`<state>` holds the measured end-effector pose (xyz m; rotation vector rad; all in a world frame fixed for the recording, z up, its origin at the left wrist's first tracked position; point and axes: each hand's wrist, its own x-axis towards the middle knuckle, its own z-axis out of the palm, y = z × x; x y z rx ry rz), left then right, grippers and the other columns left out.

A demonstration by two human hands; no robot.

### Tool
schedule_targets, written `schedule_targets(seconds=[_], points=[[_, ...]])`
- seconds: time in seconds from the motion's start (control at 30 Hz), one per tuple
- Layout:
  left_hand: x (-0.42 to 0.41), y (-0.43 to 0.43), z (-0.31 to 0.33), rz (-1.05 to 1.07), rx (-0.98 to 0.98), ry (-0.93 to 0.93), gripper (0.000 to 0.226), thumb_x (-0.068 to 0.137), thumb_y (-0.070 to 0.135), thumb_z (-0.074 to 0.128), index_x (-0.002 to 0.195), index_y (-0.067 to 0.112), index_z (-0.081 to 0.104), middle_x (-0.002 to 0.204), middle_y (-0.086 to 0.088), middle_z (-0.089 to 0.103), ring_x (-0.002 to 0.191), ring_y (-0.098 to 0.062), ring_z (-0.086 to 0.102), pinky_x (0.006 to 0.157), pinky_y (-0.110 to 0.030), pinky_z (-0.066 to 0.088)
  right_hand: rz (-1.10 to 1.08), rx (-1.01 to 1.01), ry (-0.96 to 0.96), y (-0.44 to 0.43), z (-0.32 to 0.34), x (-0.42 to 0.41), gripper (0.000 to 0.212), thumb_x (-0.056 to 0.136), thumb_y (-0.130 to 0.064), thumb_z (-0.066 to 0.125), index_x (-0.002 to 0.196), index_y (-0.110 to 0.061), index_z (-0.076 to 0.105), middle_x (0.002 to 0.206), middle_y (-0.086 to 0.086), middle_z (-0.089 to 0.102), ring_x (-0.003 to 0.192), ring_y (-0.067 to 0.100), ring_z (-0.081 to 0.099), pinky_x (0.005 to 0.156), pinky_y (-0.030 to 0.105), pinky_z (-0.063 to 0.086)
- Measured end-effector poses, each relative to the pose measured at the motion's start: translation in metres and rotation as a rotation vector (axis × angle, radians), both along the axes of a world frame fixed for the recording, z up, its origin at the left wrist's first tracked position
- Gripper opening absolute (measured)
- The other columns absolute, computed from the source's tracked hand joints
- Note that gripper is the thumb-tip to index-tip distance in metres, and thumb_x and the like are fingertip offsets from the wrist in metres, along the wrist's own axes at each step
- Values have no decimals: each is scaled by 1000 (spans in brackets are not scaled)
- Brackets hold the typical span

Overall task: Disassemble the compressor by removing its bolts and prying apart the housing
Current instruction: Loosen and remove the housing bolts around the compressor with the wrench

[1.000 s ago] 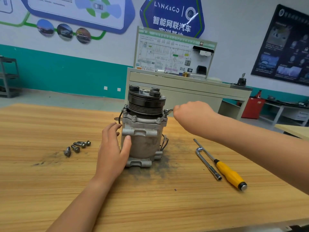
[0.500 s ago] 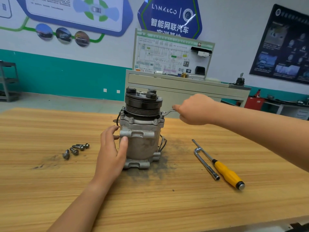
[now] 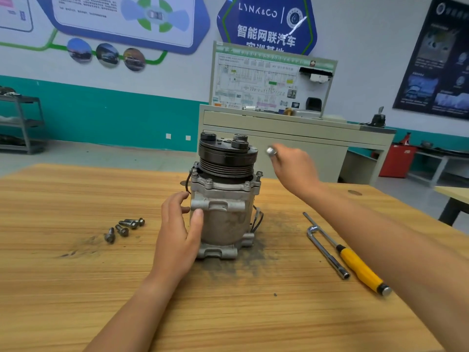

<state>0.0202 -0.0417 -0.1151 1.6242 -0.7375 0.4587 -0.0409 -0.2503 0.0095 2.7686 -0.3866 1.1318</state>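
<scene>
- We see the compressor standing upright near the middle of the wooden table, with its dark pulley on top and its feet in a patch of dark grit.
- The left hand comes in from below and grips the left side of the grey body. Its thumb lies flat on the front face and its fingers curl round the far side, out of sight.
- The left forearm runs low over the table, pointing up and slightly right towards the body.
- The right hand is raised off the table just to the right of the pulley, apart from it, with the wrist bent and the back of the hand facing us. It is blurred.
- Its fingers are clenched around a small metal piece, whose shiny round end sticks out at the top. We cannot tell what the piece is.
- One bolt stands raised at the right corner of the upper rim.
- Loose bolts lie together on the table to the left of the left hand.
- An L-shaped wrench and a yellow-handled screwdriver lie side by side to the right, under the right forearm.
</scene>
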Motion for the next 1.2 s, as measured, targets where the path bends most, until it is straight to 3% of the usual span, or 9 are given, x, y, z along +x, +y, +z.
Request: schedule_targets(seconds=[0.1,0.23,0.4,0.5,0.63,0.83,0.93,1.0,1.2], points=[[-3,0,2,35,-17,-12,55,86,44,36,134,16,39,139,7,28,112,-2,41,84,-5,31,101,385,-265,6,-23,-20,22,97,-20,44,103,-5,59,78,10,65,64,22,57,56,31,43],[-3,0,4,104,-61,-54,62,83,50,33,131,12,41,146,-2,23,128,-13,36,99,-23,28,131,619,-311,16,-64,-38,18,97,-20,44,93,-8,58,74,3,63,66,15,58,62,28,46],[-8,1,8,131,-92,-202,48,86,42,37,123,14,49,140,11,21,125,17,20,101,-3,17,183,805,-347,32,-91,-37,25,96,-20,46,72,-27,49,66,4,61,48,2,48,48,10,37],[-14,3,19,123,-48,-358,31,86,32,42,115,23,51,140,3,30,129,-6,30,105,-32,25,210,898,-399,37,-97,-35,24,95,-23,47,72,-28,50,67,11,62,50,8,45,46,10,35],[-22,-5,44,169,151,-690,27,86,26,47,113,19,51,128,0,51,120,-20,43,101,-63,29,298,1060,-398,42,-110,-35,19,94,-23,47,77,-26,52,60,-3,59,50,-1,49,47,8,37],[-24,-41,119,137,632,-1124,20,80,11,67,100,13,70,94,-3,71,96,-21,66,99,-62,32,327,1244,-395,39,-121,-25,15,93,-27,49,80,-26,57,65,-8,66,65,1,62,60,19,44],[-18,-64,145,164,1115,-1093,33,90,12,56,122,21,58,120,0,61,122,-20,47,109,-62,11,312,1273,-384,35,-124,-24,16,93,-30,49,79,-26,57,71,-4,67,69,6,62,61,22,46],[-12,-76,153,192,1303,-1033,31,96,17,48,125,23,55,127,-1,56,126,-19,42,109,-58,14,295,1270,-355,33,-125,-23,18,94,-28,47,79,-27,56,69,-10,66,64,-1,60,54,13,41],[-11,-89,165,140,1363,-941,24,96,18,48,113,26,62,111,1,61,106,-22,53,93,-43,25,316,1296,-270,36,-125,-23,19,96,-24,46,80,-29,56,77,-11,68,77,2,62,64,19,43]])
